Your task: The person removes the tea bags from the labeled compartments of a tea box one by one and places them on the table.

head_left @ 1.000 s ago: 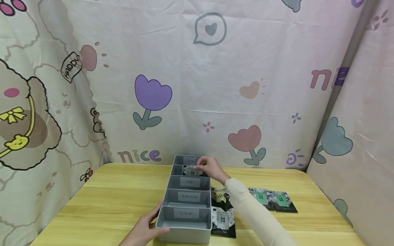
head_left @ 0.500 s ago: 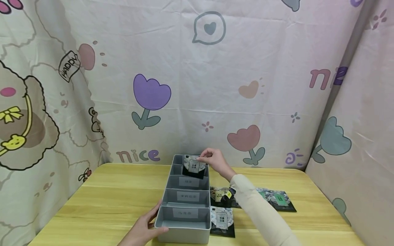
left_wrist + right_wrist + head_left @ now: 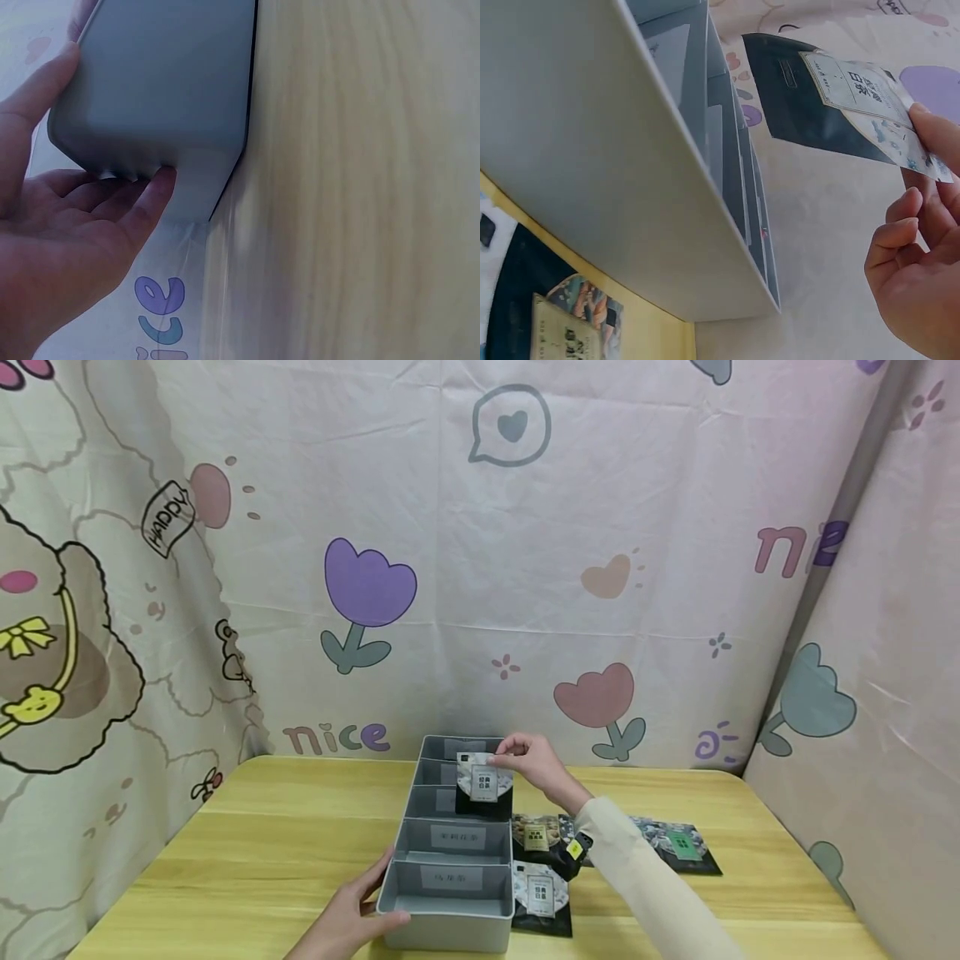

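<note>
A long grey divided box (image 3: 450, 935) with labelled compartments stands on the table. My left hand (image 3: 347, 913) grips its near left corner, thumb at the front and fingers along the side; the left wrist view shows the fingers (image 3: 154, 199) against the box wall. Above the box's middle-rear compartments, my right hand (image 3: 542, 770) pinches a black-and-white tea sachet (image 3: 483, 787) by its top edge. In the right wrist view the sachet (image 3: 840, 105) hangs clear of the box, held between thumb and fingers. The sachet hides part of the compartments behind it.
Right of the box lie a white-labelled sachet (image 3: 542, 900) and a yellow-labelled sachet (image 3: 536, 837). Farther right are green-labelled sachets (image 3: 682, 846), partly behind my right sleeve (image 3: 645, 877). A patterned cloth (image 3: 450, 677) hangs behind the table.
My right hand has lifted the sachet out of a rear compartment, then brought it slightly nearer and to the right over the box. My left hand stays at the corner.
</note>
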{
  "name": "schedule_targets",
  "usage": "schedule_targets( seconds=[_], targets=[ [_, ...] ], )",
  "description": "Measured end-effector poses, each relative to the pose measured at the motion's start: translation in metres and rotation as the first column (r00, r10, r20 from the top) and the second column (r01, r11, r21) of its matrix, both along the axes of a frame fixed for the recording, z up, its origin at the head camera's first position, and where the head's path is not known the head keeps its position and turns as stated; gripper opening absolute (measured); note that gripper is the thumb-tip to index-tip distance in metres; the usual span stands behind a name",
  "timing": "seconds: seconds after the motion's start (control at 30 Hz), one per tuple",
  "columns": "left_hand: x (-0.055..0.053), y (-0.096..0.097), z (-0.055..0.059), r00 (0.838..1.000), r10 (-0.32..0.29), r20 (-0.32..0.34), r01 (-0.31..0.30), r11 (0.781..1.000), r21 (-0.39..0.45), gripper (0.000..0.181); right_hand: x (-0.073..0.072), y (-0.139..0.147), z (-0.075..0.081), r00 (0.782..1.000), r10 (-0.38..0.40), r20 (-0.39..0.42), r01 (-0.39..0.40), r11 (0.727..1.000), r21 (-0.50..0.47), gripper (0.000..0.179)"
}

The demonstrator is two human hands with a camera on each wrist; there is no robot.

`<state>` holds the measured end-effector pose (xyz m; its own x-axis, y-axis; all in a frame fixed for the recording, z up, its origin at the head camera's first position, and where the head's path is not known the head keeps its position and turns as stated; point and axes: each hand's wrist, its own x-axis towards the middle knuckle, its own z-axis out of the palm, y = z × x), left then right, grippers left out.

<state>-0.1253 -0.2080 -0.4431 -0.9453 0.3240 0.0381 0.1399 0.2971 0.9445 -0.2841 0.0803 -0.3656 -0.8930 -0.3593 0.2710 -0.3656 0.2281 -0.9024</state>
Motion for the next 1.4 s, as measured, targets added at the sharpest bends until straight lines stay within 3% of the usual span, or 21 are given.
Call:
schedule_targets(
  seconds=[0.4,0.6,0.8,0.97,1.13,1.4],
  targets=[
    [0.001,0.002,0.002,1.000,0.009,0.015,-0.010,0.999,0.042,0.087,0.018,0.017,-0.008,0.996,-0.026,0.081,0.027,1.000,-0.012,0.014],
    [0.001,0.001,0.003,1.000,-0.001,0.012,0.000,0.999,0.053,0.086,0.025,0.028,-0.015,0.998,-0.004,0.070,0.005,1.000,-0.013,0.014],
    [0.001,0.001,0.003,0.999,0.030,0.032,-0.031,0.999,0.027,0.087,0.035,0.038,-0.022,0.998,-0.013,0.065,0.014,1.000,-0.017,0.016],
    [0.001,0.001,0.002,0.999,0.032,0.033,-0.032,0.999,0.014,0.086,0.044,0.048,-0.031,0.996,-0.048,0.073,0.050,0.999,-0.021,0.017],
    [0.001,0.001,0.003,0.999,0.023,0.038,-0.023,1.000,0.008,0.085,0.051,0.060,-0.042,0.982,-0.127,0.140,0.136,0.989,-0.055,0.016],
    [-0.001,0.001,0.003,0.999,0.008,0.037,-0.010,0.998,0.054,0.086,0.058,0.080,-0.055,0.962,-0.177,0.207,0.204,0.972,-0.115,0.018]
  ],
)
